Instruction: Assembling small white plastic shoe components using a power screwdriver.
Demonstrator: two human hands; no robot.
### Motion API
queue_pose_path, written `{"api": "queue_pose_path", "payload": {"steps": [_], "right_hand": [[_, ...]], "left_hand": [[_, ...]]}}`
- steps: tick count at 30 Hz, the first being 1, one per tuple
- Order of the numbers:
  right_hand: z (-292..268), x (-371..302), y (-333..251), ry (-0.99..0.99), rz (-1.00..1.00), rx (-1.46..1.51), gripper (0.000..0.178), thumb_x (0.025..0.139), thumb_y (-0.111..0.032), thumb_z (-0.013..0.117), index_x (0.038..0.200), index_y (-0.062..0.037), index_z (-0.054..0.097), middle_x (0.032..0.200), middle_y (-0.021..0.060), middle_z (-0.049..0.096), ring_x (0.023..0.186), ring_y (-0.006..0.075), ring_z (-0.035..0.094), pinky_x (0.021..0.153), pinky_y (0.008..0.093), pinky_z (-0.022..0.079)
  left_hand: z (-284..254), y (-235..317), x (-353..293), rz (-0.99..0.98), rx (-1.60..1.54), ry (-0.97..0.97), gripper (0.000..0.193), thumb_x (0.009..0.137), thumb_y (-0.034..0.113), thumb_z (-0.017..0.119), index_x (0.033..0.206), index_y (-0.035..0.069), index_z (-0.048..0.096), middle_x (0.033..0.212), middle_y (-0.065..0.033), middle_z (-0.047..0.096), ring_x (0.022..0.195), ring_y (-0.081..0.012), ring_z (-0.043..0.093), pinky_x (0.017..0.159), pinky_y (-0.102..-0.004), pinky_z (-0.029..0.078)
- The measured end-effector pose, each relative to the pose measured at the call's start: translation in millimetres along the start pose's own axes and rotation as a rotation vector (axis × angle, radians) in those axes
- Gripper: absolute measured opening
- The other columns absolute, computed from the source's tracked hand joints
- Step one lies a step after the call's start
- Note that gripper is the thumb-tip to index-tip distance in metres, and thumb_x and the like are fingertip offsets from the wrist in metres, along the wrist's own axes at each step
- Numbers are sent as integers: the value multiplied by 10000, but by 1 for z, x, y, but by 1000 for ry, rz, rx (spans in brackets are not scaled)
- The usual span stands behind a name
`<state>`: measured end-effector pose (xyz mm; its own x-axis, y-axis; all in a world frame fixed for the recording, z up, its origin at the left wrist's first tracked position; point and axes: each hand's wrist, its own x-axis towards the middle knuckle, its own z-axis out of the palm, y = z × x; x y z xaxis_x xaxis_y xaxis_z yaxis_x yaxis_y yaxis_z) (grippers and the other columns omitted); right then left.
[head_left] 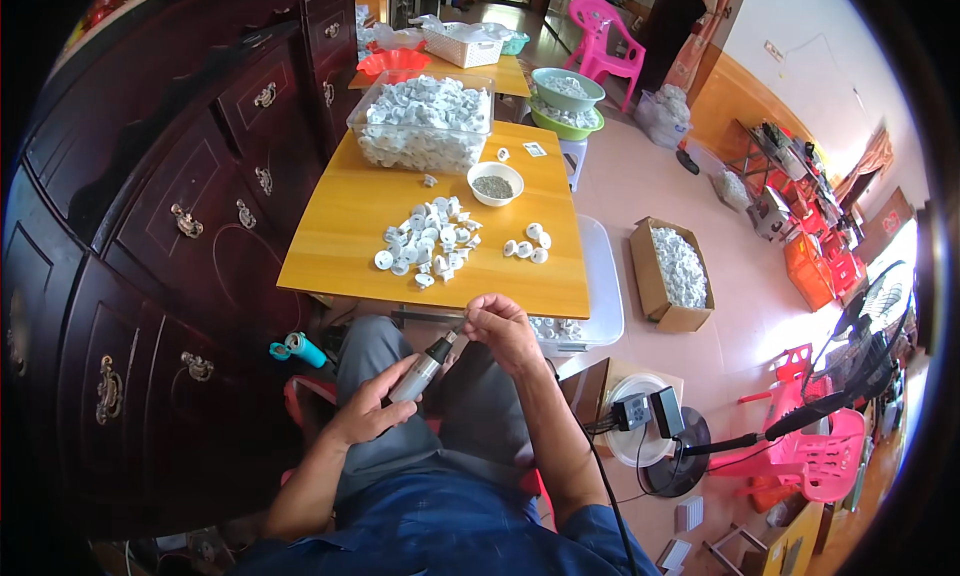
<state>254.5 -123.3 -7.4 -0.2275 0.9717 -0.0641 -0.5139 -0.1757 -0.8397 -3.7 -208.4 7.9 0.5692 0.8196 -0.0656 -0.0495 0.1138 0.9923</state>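
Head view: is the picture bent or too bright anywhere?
Head view: the wooden table edges and the dark cabinet curve toward the rim; black corners frame it; daylight glares at the right edge by the fan; the hands appear sharp.

A tub of parts (422, 121) sits behind the bowl (495, 182) on the table (340, 236)

Glossy orange-yellow wooden table (340, 231); far on it, a clear plastic tub (420, 141). Left, polished dark wooden cabinet (150, 226). Right, matt brown cardboard box (650, 276).
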Motion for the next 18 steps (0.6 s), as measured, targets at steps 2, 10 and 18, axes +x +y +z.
{"api": "queue_pose_path", "payload": {"steps": [2, 10, 18], "right_hand": [[-4, 1, 0, 0, 0, -14, 32, 910, -55, 662, 939, -53, 650, 858, 30, 657, 751, 111, 634, 688, 234, 530], [-5, -1, -5, -29, 31, -23, 38, 910, -64, 664, 941, -58, 644, 834, 30, 654, 747, 113, 639, 684, 231, 536], [-18, -1, -16, -21, -2, -23, 20, 917, -56, 653, 928, -59, 637, 837, 28, 644, 747, 114, 637, 681, 230, 535]], "left_hand": [[0, -3, 1, 8, -4, 4, 747, 878, 162, 631, 1528, 23, 291, 1069, -83, 583, 748, -79, 548, 660, -223, 480], [-1, 12, 7, -14, 26, -26, 741, 885, 170, 621, 1530, 23, 288, 1058, -85, 583, 739, -82, 551, 658, -221, 481], [-11, 15, 26, -10, 202, -93, 683, 906, 176, 638, 1489, -25, 344, 1160, -86, 628, 898, -124, 619, 826, -285, 512]]}}
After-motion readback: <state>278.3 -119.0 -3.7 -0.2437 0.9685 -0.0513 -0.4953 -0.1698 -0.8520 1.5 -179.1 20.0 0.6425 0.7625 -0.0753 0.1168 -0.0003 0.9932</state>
